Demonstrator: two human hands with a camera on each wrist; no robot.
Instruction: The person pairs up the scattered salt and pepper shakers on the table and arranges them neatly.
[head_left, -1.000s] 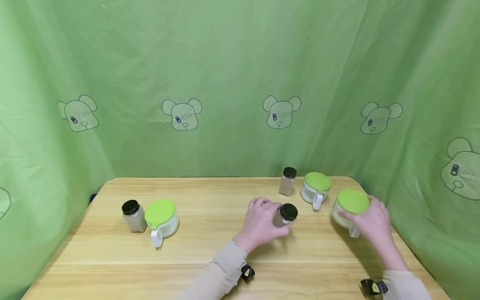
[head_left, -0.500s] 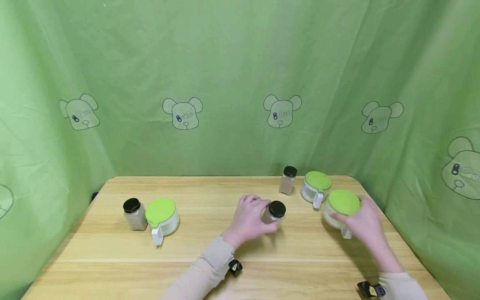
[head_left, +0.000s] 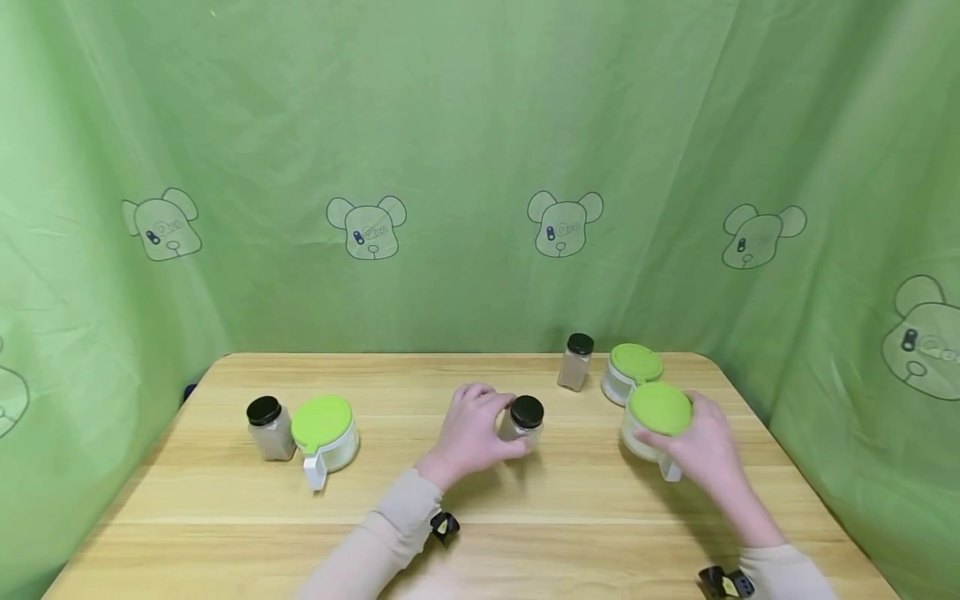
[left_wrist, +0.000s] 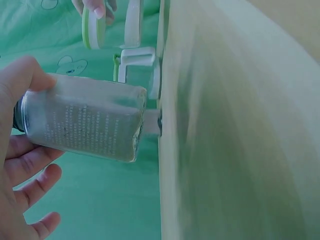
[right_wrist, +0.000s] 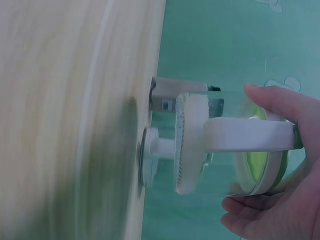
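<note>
My left hand (head_left: 474,433) grips a clear glass spice jar with a black lid (head_left: 527,412) near the table's middle. In the left wrist view that jar (left_wrist: 85,118) shows printed text, and its base is off the table. To the right, my right hand (head_left: 705,442) holds a round glass seasoning pot with a green lid (head_left: 660,408) and a white handle. The right wrist view shows this pot (right_wrist: 220,142) raised above the wood, white contents at its bottom. Thumb and fingers span the pot's top.
A second black-lidded jar (head_left: 574,363) and a green-lidded pot (head_left: 621,385) stand at the back right. Another jar (head_left: 272,433) and pot (head_left: 337,446) stand side by side at left. A green curtain (head_left: 465,300) hangs behind the wooden table (head_left: 187,533).
Both hands have moved left, carrying the jar and the pot with them. The held pot now overlaps the back pot in the head view. The other jars and pots stay put.
</note>
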